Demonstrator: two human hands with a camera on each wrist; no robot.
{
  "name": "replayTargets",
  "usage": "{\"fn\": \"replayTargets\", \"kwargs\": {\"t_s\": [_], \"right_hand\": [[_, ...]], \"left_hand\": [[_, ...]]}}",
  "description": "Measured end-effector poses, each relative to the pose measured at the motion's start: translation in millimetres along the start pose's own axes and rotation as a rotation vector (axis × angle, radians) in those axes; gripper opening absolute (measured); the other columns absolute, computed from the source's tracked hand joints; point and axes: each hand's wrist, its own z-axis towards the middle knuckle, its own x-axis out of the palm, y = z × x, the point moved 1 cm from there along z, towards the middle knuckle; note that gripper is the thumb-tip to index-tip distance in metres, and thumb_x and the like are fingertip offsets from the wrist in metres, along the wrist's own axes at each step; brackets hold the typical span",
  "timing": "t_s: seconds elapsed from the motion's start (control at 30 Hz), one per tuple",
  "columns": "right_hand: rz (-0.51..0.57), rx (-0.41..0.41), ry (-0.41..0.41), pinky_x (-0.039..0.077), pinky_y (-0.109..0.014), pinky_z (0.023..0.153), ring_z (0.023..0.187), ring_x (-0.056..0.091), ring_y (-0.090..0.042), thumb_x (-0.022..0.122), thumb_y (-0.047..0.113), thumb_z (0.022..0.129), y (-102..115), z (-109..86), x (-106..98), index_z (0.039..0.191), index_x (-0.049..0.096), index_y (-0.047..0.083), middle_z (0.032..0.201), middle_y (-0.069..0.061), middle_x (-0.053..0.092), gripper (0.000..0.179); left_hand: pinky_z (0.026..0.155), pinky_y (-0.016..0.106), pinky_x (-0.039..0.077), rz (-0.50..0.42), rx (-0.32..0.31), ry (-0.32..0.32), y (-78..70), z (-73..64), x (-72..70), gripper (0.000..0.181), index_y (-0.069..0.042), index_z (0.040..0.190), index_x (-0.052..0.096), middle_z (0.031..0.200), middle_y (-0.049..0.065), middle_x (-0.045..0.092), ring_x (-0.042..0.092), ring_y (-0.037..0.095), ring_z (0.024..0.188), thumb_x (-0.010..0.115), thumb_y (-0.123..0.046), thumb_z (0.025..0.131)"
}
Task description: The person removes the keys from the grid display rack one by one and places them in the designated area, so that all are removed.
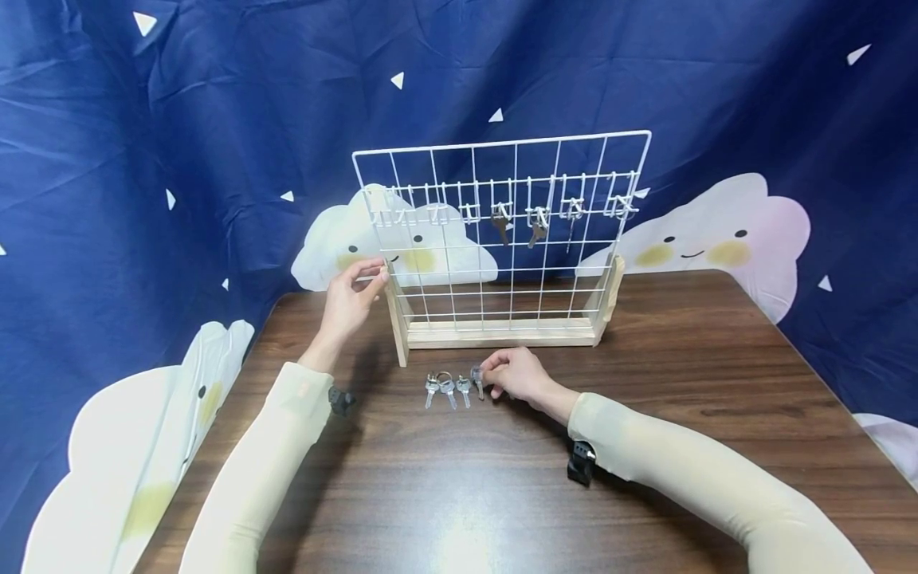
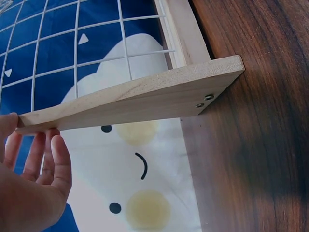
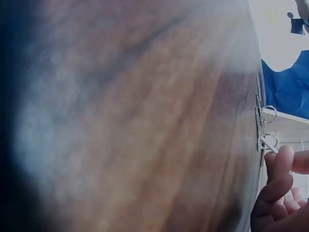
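A white wire grid rack (image 1: 512, 269) stands on the table in a wooden frame. My left hand (image 1: 349, 301) grips the upper end of its left wooden side piece (image 1: 397, 319); in the left wrist view, the fingers (image 2: 62, 166) lie against the underside of that wood (image 2: 130, 99). On the table before the rack, my right hand (image 1: 519, 373) pinches a silver key (image 1: 478, 383) between thumb and fingers. Three more keys (image 1: 448, 389) with rings lie in a row to its left. Only the fingers (image 3: 280, 166) of this hand and some key rings (image 3: 269, 114) show at the right wrist view's edge.
Along the grid's crossbar runs a row of white hooks (image 1: 469, 212). Keys hang on hooks at the right half, among them a dark key (image 1: 500, 226) and a brass-coloured key (image 1: 536, 229). A blue curtain (image 1: 251, 96) with clouds hangs behind the brown table (image 1: 459, 486).
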Motion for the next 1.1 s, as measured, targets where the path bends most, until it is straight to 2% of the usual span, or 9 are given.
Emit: {"fn": "replayTargets", "kwargs": {"t_s": [0.07, 0.23, 0.3, 0.4, 0.53, 0.67, 0.9, 1.1], "right_hand": [[-0.004, 0.009, 0.012, 0.033, -0.018, 0.036, 0.049, 0.061, -0.01, 0.073, 0.008, 0.084, -2.1, 1.5, 0.5, 0.092, 0.073, 0.006, 0.068, -0.001, 0.073, 0.009], [-0.038, 0.006, 0.023, 0.031, -0.018, 0.035, 0.046, 0.06, -0.008, 0.073, 0.008, 0.083, -4.7, 4.0, 2.4, 0.091, 0.073, 0.007, 0.065, 0.001, 0.073, 0.008], [-0.051, 0.001, 0.021, 0.031, -0.017, 0.035, 0.046, 0.06, -0.008, 0.073, 0.008, 0.083, -4.9, 4.2, 3.0, 0.09, 0.074, 0.006, 0.064, 0.0, 0.073, 0.007], [-0.055, -0.001, 0.019, 0.032, -0.017, 0.036, 0.046, 0.06, -0.008, 0.074, 0.007, 0.083, -5.1, 4.3, 4.0, 0.09, 0.074, 0.006, 0.065, -0.001, 0.073, 0.007], [-0.065, -0.011, 0.016, 0.042, -0.016, 0.041, 0.046, 0.059, -0.008, 0.073, 0.006, 0.083, -4.7, 3.7, 5.0, 0.09, 0.074, 0.004, 0.069, -0.003, 0.074, 0.008], [-0.085, -0.012, 0.009, 0.049, -0.018, 0.047, 0.046, 0.06, -0.008, 0.073, 0.007, 0.083, -4.3, 2.9, 5.1, 0.089, 0.074, 0.004, 0.069, -0.002, 0.074, 0.007], [-0.096, -0.016, 0.0, 0.049, -0.017, 0.047, 0.046, 0.063, -0.009, 0.073, 0.008, 0.082, -3.9, 2.6, 2.8, 0.09, 0.075, 0.006, 0.067, -0.001, 0.073, 0.008], [-0.084, -0.017, 0.02, 0.053, -0.019, 0.049, 0.047, 0.063, -0.009, 0.074, 0.01, 0.082, -4.2, 0.5, -1.5, 0.089, 0.076, 0.007, 0.071, -0.003, 0.075, 0.007]], "left_hand": [[0.084, 0.044, 0.063, 0.0, 0.0, 0.001, 0.0, 0.2, 0.3, 0.036, 0.003, 0.128, 0.062, 0.125, 0.027, 0.066, 0.069, 0.044, 0.105, 0.067, -0.011, 0.095], [0.081, 0.036, 0.064, 0.003, -0.009, 0.001, 0.9, 0.6, 1.0, 0.036, 0.002, 0.128, 0.062, 0.125, 0.026, 0.066, 0.069, 0.043, 0.105, 0.067, -0.011, 0.095], [0.081, 0.037, 0.064, 0.003, -0.01, 0.0, 0.8, 0.5, 1.0, 0.036, 0.002, 0.129, 0.062, 0.125, 0.026, 0.066, 0.069, 0.042, 0.105, 0.067, -0.011, 0.095], [0.085, 0.047, 0.062, -0.002, -0.008, 0.001, 0.3, 0.3, 0.9, 0.036, 0.003, 0.129, 0.062, 0.125, 0.027, 0.065, 0.069, 0.043, 0.106, 0.067, -0.011, 0.095], [0.09, 0.058, 0.058, -0.013, -0.002, 0.003, 0.3, 0.2, 0.5, 0.036, 0.004, 0.129, 0.061, 0.126, 0.029, 0.065, 0.068, 0.045, 0.107, 0.067, -0.011, 0.096], [0.089, 0.058, 0.058, -0.001, 0.001, 0.002, 0.7, 0.4, 1.2, 0.036, 0.003, 0.129, 0.062, 0.126, 0.028, 0.065, 0.068, 0.045, 0.107, 0.066, -0.011, 0.096], [0.09, 0.06, 0.057, -0.017, -0.013, -0.001, 1.1, 0.4, 2.0, 0.036, 0.004, 0.128, 0.061, 0.126, 0.029, 0.064, 0.067, 0.046, 0.108, 0.066, -0.01, 0.096], [0.089, 0.053, 0.06, 0.002, -0.015, 0.0, -0.2, 0.4, 1.4, 0.036, 0.003, 0.128, 0.062, 0.126, 0.027, 0.065, 0.068, 0.045, 0.108, 0.067, -0.011, 0.096]]}}
